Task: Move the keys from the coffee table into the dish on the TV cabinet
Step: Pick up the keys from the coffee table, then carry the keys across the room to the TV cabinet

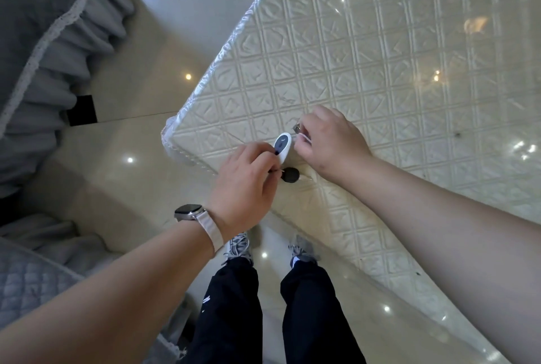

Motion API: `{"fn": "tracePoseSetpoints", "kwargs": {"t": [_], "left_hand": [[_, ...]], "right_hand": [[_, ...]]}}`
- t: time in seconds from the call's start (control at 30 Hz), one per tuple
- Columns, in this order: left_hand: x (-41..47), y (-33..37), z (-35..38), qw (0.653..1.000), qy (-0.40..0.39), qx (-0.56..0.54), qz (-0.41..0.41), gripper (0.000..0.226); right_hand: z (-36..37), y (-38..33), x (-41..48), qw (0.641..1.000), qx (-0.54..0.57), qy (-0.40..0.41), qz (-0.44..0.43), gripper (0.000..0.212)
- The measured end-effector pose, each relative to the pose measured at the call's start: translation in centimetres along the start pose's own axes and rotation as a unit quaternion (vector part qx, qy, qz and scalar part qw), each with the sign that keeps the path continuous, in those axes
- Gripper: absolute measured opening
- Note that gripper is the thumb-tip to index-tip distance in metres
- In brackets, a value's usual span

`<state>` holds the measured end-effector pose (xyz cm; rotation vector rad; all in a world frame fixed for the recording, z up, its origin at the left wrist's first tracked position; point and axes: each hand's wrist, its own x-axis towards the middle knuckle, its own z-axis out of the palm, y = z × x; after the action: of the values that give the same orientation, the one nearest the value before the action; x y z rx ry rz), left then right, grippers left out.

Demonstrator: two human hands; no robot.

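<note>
A bunch of keys lies near the corner of the coffee table (395, 70), which is covered in a cream quilted cloth under glass. The bunch has a white oval fob (283, 145) with a dark face and a black-headed key (290, 175). My left hand (247, 185), with a watch on its wrist, pinches the lower end of the fob and the key ring. My right hand (330, 141) has its fingers closed on a metal ring or key (298, 128) at the far end of the bunch. The dish and TV cabinet are out of view.
A sofa with a grey ruffled cover (49, 50) stands to the left, and a grey quilted cushion (26, 284) sits at the lower left. Glossy beige floor (123, 164) runs between sofa and table. My legs and shoes (240, 246) stand at the table's near edge.
</note>
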<state>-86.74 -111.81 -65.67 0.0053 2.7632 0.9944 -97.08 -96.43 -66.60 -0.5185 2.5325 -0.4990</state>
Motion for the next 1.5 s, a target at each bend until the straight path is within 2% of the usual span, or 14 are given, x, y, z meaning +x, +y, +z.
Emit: {"fn": "tracePoseSetpoints", "kwargs": {"t": [0.17,0.27,0.33,0.43,0.53,0.6,0.7,0.8,0.97,1.1,1.17,1.3,1.43,1.5], "left_hand": [[-0.8,2.0,-0.4,0.997,0.026,-0.07,-0.023,0.003],[-1.4,3.1,-1.0,0.995,0.028,-0.096,-0.019,0.002],[-1.7,3.9,-1.8,0.988,0.03,-0.144,-0.054,0.007],[-1.8,5.3,-3.5,0.946,0.031,-0.291,-0.143,0.01],[-1.4,7.1,-6.4,0.912,0.056,-0.366,-0.177,0.01],[-1.1,8.5,-9.0,0.879,0.07,-0.425,-0.204,0.009],[-1.3,10.7,-12.9,0.838,0.06,-0.493,-0.225,0.007],[-1.8,13.7,-16.7,0.823,0.053,-0.524,-0.213,0.007],[-3.7,18.5,-21.9,0.811,0.033,-0.55,-0.197,0.012],[-5.5,21.3,-25.0,0.786,0.01,-0.586,-0.195,0.015],[-6.1,22.2,-26.6,0.795,0.0,-0.582,-0.17,0.014],[-6.6,24.3,-30.7,0.837,-0.013,-0.539,-0.094,0.012],[-6.8,25.6,-33.6,0.896,-0.019,-0.443,-0.005,0.013],[-6.7,26.3,-34.7,0.912,-0.011,-0.409,0.025,0.015]], "right_hand": [[-0.2,-0.8,-1.3,0.997,0.057,0.037,0.029,0.013],[-1.3,-2.2,-2.9,0.988,0.132,0.064,0.056,0.014],[-2.2,-3.1,-4.0,0.974,0.203,0.068,0.079,0.012],[-4.1,-4.3,-5.4,0.929,0.339,0.073,0.129,0.008],[-7.0,-5.4,-6.8,0.866,0.46,0.087,0.175,0.011],[-9.4,-6.0,-8.1,0.833,0.513,0.097,0.186,0.014],[-13.4,-7.2,-10.5,0.803,0.555,0.103,0.19,0.014],[-17.5,-9.5,-12.9,0.766,0.601,0.119,0.195,0.008],[-22.9,-13.8,-17.1,0.732,0.621,0.16,0.232,0.013],[-25.5,-16.7,-20.6,0.714,0.629,0.176,0.252,0.008],[-26.4,-17.9,-22.5,0.709,0.628,0.185,0.262,0.008],[-28.4,-20.0,-25.8,0.711,0.617,0.215,0.26,0.008],[-30.4,-21.6,-27.9,0.715,0.597,0.256,0.257,0.007],[-31.3,-22.3,-28.8,0.713,0.594,0.273,0.253,0.008]]}}
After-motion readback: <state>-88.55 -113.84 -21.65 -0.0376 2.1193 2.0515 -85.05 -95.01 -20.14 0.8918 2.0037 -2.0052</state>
